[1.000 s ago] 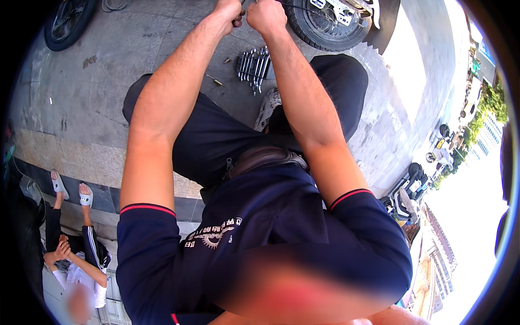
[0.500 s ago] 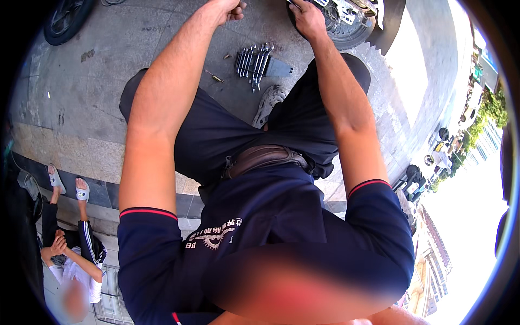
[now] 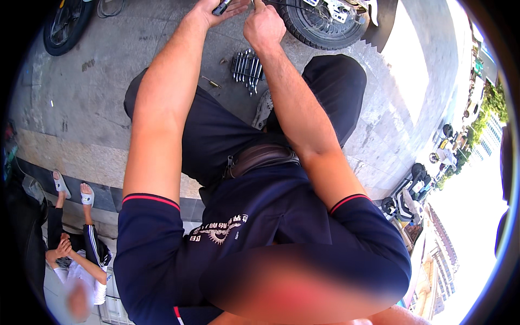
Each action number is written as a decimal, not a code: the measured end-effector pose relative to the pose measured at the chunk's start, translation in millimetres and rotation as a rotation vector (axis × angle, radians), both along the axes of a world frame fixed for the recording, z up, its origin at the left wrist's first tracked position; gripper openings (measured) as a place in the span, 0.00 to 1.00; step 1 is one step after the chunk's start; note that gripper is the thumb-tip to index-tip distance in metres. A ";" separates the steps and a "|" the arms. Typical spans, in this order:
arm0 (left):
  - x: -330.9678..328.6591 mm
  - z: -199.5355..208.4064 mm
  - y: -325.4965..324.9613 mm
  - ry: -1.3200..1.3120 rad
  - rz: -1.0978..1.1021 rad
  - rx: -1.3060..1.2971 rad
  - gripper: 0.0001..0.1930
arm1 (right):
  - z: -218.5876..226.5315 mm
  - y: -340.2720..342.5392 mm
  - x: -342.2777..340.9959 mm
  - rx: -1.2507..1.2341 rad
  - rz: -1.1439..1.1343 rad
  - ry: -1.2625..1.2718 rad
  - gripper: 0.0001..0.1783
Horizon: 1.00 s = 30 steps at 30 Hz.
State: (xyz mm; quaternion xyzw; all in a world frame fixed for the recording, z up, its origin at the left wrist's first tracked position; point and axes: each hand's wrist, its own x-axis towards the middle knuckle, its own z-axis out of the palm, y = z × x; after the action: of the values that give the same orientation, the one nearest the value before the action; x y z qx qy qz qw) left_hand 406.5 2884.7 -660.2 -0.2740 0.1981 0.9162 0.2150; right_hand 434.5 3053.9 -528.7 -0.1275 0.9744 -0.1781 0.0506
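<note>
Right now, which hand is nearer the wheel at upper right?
Right. The right hand is just left of the wheel in the picture; the left hand is farther off to the left.

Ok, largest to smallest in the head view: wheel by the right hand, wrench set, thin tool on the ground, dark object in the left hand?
Wheel
Wrench set
Thin tool and dark object: too alike to rank

The white sky (image 3: 476, 233) glares at right. The grey stone ground (image 3: 92, 103) is mostly shaded. Edges curve into black; the bottom looks blurry.
</note>
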 end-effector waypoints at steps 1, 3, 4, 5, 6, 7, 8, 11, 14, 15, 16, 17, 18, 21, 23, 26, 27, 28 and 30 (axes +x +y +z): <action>0.6 -4.8 0.2 0.014 0.012 0.002 0.18 | 3.5 -1.6 2.6 0.020 -0.001 0.013 0.24; 1.7 -14.1 0.0 0.039 0.027 0.014 0.17 | 12.3 -1.5 2.4 0.022 -0.019 -0.015 0.24; 1.6 -16.4 1.8 0.054 0.027 0.029 0.16 | 16.9 -0.9 2.2 0.026 -0.031 -0.027 0.24; 1.2 -18.6 2.9 0.068 0.029 0.043 0.16 | 14.6 -1.0 1.6 0.013 0.009 -0.003 0.23; 0.2 -20.7 2.3 0.049 0.033 0.030 0.15 | 11.1 -2.0 0.5 0.000 0.049 0.020 0.21; -0.9 -22.5 1.4 0.028 0.040 0.019 0.15 | 14.0 -4.7 0.6 -0.012 0.093 0.043 0.20; -1.3 -24.4 1.0 0.008 0.047 0.007 0.15 | 16.6 -8.9 -0.7 -0.005 0.083 0.013 0.19; -2.3 -26.8 3.2 0.034 0.040 -0.113 0.14 | 26.8 -19.7 -13.9 0.025 0.101 -0.036 0.13; -7.2 -31.7 7.0 0.066 0.064 -0.018 0.14 | 7.0 -15.7 -34.3 0.128 0.144 -0.123 0.15; -7.3 -35.3 7.1 0.058 0.056 -0.020 0.14 | -0.9 -9.4 -36.3 0.106 0.137 -0.125 0.16; -10.4 -37.8 3.0 0.054 0.053 -0.027 0.14 | -5.3 -5.5 -35.6 0.084 0.134 -0.079 0.17; -12.0 -40.2 -1.1 0.050 0.051 -0.035 0.15 | -9.5 -2.1 -34.2 0.061 0.134 -0.034 0.17; -12.1 -42.2 -5.0 0.042 0.040 -0.046 0.14 | -13.6 -0.7 -34.8 0.036 0.134 0.012 0.18; -5.5 -27.1 0.3 0.012 -0.024 -0.133 0.15 | 17.4 -7.0 -39.4 0.099 0.116 -0.085 0.16; -8.2 0.0 3.7 0.017 -0.085 -0.290 0.15 | 20.1 -3.2 -47.9 0.132 0.139 -0.128 0.15; -5.5 30.3 6.7 -0.081 -0.201 -0.728 0.17 | 22.4 2.6 -54.6 0.151 0.181 -0.164 0.15; -3.2 40.0 10.3 -0.076 -0.245 -0.838 0.17 | 15.7 16.9 -59.1 0.078 0.257 -0.081 0.17; -1.3 54.7 14.8 -0.067 -0.286 -0.949 0.18 | 5.0 32.8 -73.7 0.068 0.361 -0.067 0.19; -0.1 73.2 11.4 -0.073 -0.337 -1.093 0.19 | -6.8 46.9 -99.6 0.002 0.507 -0.082 0.20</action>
State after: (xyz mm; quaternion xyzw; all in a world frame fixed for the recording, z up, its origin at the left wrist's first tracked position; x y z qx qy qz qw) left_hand 406.4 2896.1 -586.9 -0.3415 0.6764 0.6237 0.1921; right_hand 334.9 3100.8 -535.6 -0.3604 0.9085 -0.1639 0.1334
